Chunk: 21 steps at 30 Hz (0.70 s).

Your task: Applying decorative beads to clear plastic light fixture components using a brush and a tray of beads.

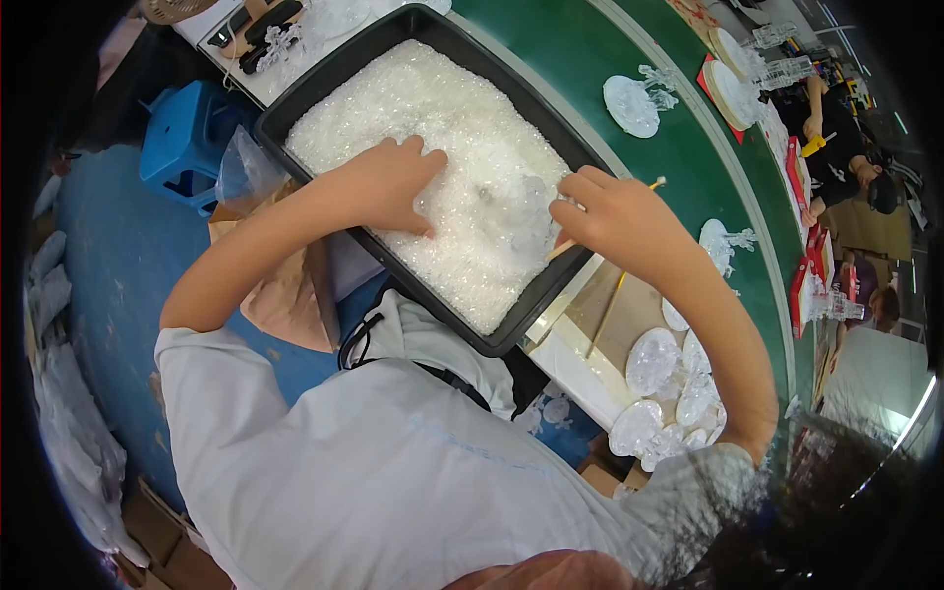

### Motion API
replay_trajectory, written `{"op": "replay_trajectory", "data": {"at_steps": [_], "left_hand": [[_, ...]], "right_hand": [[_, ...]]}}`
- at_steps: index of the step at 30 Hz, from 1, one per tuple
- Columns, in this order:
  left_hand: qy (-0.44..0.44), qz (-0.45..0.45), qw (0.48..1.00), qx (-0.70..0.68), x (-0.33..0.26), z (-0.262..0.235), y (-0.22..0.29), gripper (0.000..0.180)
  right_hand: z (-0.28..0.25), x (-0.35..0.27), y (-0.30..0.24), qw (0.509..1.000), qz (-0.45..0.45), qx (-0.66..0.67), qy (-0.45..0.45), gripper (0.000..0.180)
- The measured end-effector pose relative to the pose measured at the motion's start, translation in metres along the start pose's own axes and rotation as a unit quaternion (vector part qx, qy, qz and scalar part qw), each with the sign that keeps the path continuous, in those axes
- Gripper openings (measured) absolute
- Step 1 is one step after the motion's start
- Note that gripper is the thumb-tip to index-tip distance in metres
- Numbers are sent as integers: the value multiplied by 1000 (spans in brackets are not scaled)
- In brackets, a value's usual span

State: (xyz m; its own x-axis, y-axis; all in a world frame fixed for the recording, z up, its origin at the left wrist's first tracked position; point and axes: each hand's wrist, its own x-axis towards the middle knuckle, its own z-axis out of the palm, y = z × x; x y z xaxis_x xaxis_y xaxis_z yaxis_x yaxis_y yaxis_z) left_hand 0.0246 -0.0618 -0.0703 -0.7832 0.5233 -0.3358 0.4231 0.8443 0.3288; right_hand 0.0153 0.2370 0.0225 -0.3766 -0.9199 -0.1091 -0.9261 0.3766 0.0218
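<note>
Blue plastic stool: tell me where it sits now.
In the head view, the blue plastic stool stands upper left on the blue floor, left of the black tray.

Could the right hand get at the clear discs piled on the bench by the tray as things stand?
Probably yes. The right hand holds a thin stick at the black tray; the clear discs lie uncovered below its forearm, nothing between, though the stick occupies its grip.

We have one view only, a head-worn fisheye looking steeply down and close over the tray point(324, 88) and bench point(629, 305); the rim bends and darkens, so far edges are perhaps unreliable.
</note>
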Motion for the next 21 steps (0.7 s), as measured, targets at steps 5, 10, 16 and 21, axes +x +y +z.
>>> {"op": "replay_trajectory", "data": {"at_steps": [5, 10, 16, 21], "left_hand": [[-1, 18, 994, -109, 18, 0, 7, 80], [181, 106, 973, -95, -1, 0, 4, 72], [25, 26, 999, -23, 0, 2, 3, 67], [86, 40, 968, -233, 4, -5, 12, 58]], "right_hand": [[14, 16, -19, 1000, 26, 1, -4, 29], [17, 32, -33, 986, 126, 111, -9, 35], [25, 51, -36, 963, 169, 210, 5, 39], [27, 65, -43, 873, 334, 350, 56, 46]]}}
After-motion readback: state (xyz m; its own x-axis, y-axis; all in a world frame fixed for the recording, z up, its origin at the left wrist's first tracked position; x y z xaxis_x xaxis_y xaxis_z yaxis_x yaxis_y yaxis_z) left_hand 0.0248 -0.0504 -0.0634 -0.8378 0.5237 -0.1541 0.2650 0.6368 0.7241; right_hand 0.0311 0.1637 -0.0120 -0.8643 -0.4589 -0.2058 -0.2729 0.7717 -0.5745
